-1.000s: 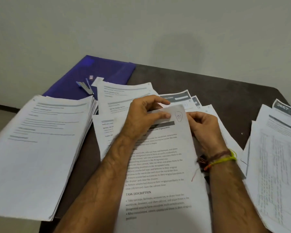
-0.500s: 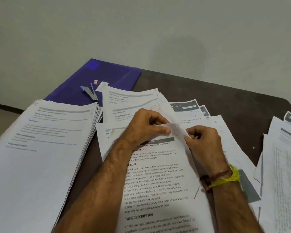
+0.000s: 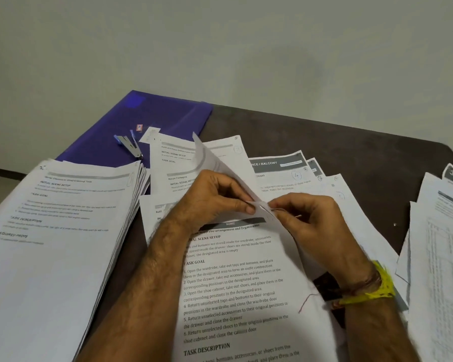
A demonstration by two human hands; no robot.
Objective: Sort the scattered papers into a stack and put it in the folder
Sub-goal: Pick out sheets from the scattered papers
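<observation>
Both forearms bare, no sleeves in view, dark hair along the left forearm (image 3: 141, 291). Left hand (image 3: 209, 197) has no ring, watch or band showing. Right hand (image 3: 314, 226) likewise ringless, but the right wrist carries a yellow thread band (image 3: 377, 286) wound in several strands, bunched and frayed at the outer edge, plus a thinner reddish-brown thread (image 3: 361, 286) next to it with a loose end (image 3: 307, 301) trailing off.

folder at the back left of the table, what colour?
Deep blue-purple. The folder shows best in the head view, lying flat with a stapler on it.
</observation>
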